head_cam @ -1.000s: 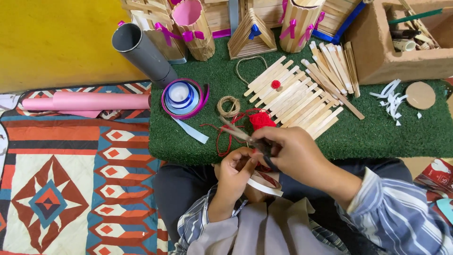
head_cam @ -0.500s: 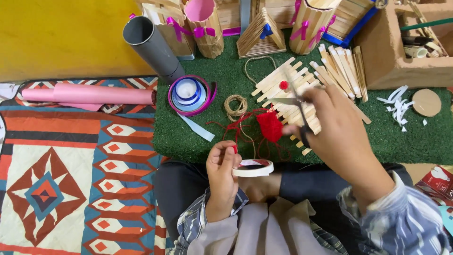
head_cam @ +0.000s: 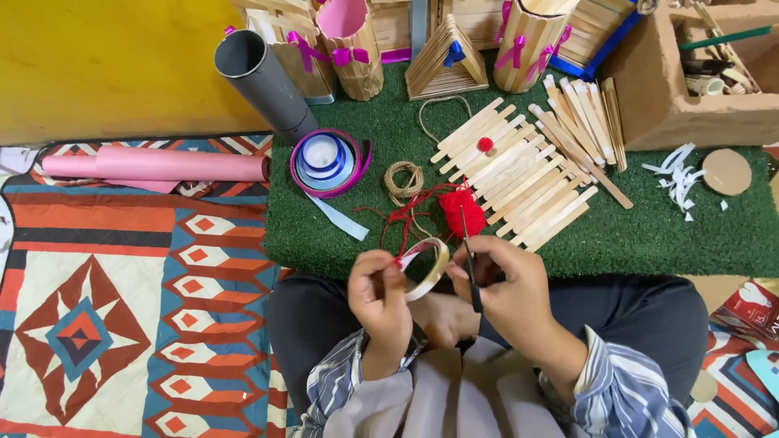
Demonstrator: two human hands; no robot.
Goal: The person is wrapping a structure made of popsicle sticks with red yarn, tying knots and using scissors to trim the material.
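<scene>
My left hand (head_cam: 380, 298) pinches a small wooden ring (head_cam: 428, 268) together with a strand of red yarn, just above my lap. My right hand (head_cam: 507, 294) grips dark scissors (head_cam: 469, 258), their blades pointing up beside the ring. The strand leads up to a red yarn ball (head_cam: 462, 209) lying on the green turf mat (head_cam: 649, 235). Just beyond the ball lies a flat panel of wooden craft sticks (head_cam: 519, 174) with a red bead on it.
A small twine coil (head_cam: 403, 178) and nested ribbon rolls (head_cam: 326, 161) lie on the mat's left. A grey tube (head_cam: 260, 81), stick-built holders and a little stick house (head_cam: 446, 61) stand behind. A cardboard box (head_cam: 690, 81) sits far right, a pink paper roll (head_cam: 154, 166) on the patterned rug.
My right hand came back from the stick panel to my lap with the scissors. My left hand turned the ring upright, the red strand now held against it.
</scene>
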